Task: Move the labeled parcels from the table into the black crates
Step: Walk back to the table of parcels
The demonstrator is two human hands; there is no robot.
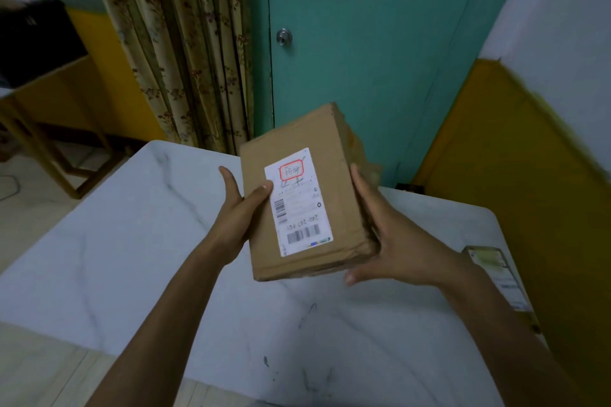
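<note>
I have the parcel [337,175] up in both hands, held above the table [132,241] and clear of its marble-patterned top, label [297,205] facing me and tilted a little. My left hand [239,205] grips the left edge, thumb laid on the top face at the label's border, fingers tucked behind. My right hand [393,241] clasps the right side, fingers running up along it and thumb below the near corner. A second parcel [499,274] lies flat at the table's right edge. Beyond are a teal door [363,43] and a flowered curtain [178,43].
</note>
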